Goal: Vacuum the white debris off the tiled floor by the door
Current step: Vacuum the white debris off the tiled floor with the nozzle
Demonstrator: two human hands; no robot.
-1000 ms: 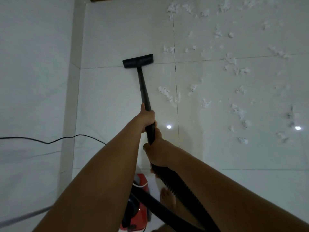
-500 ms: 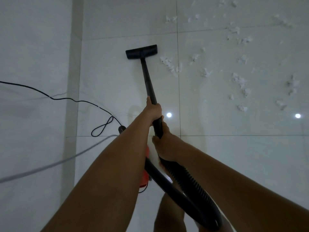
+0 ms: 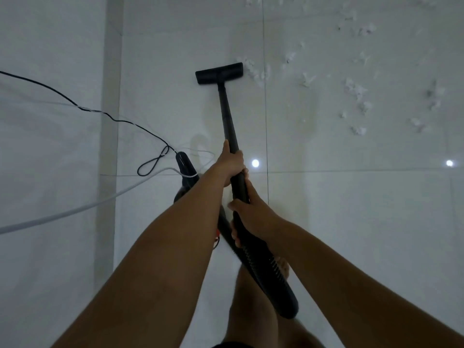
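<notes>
A black vacuum wand (image 3: 227, 114) runs up from my hands to a flat black floor head (image 3: 219, 73) resting on the white tiled floor (image 3: 351, 209). My left hand (image 3: 231, 165) grips the wand higher up; my right hand (image 3: 249, 212) grips it just below, where the ribbed black hose (image 3: 266, 270) begins. White debris (image 3: 356, 90) is scattered over the tiles to the right of the head, and a small clump (image 3: 253, 70) lies right beside the head's right end.
The vacuum body (image 3: 187, 177), black with a sliver of red, sits behind my left forearm. A thin black cord (image 3: 82, 108) and a white cable (image 3: 82, 209) trail left across the floor toward the white wall (image 3: 50, 146). My bare leg and foot (image 3: 283, 268) are below.
The floor head has been drawn back toward me across the tiles, and my view has shifted back. The far debris has slid out of the top; the cords have come into view.
</notes>
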